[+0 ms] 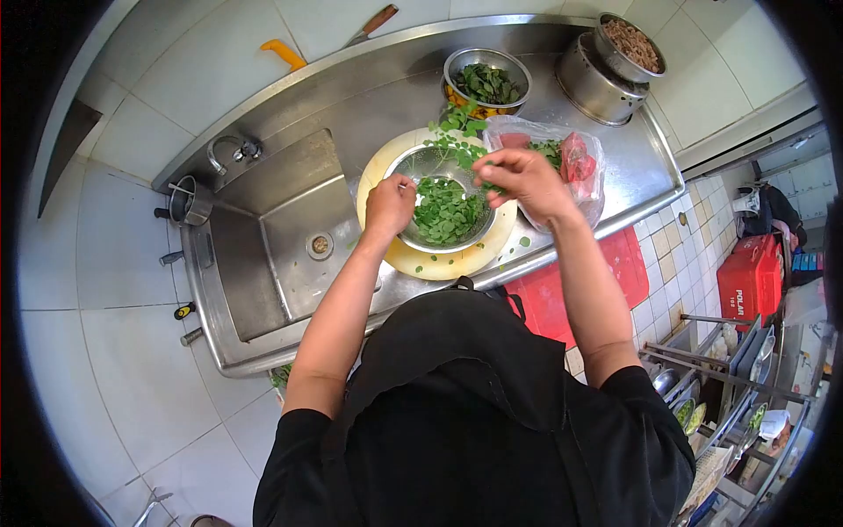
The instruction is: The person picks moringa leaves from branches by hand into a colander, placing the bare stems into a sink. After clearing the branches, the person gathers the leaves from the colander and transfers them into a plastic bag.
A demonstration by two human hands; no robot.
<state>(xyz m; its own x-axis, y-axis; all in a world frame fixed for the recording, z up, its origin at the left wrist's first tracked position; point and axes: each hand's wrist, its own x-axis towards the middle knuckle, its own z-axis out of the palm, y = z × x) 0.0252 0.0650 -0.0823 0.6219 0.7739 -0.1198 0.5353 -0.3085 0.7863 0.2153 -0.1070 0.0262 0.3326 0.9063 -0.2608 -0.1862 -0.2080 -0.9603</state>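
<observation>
A metal colander (430,158) holding loose small green leaves (446,215) rests on a round, pale yellow board (378,180) at the sink counter. My right hand (525,183) is above the colander's right side, its fingers closed on a leafy green sprig (458,145) that spreads up and to the left. At the left rim, my left hand (392,207) has its fingers curled and pinched together; whatever they hold, if anything, is hidden. A few stray leaves (524,241) lie on the counter and board.
Left of the board is a sink basin (303,220) with a faucet (230,154). Behind stands a steel bowl (488,54) of darker leaves. A plastic bag (590,189) with greens sits at the right, and a pot (628,48) stands in the far corner.
</observation>
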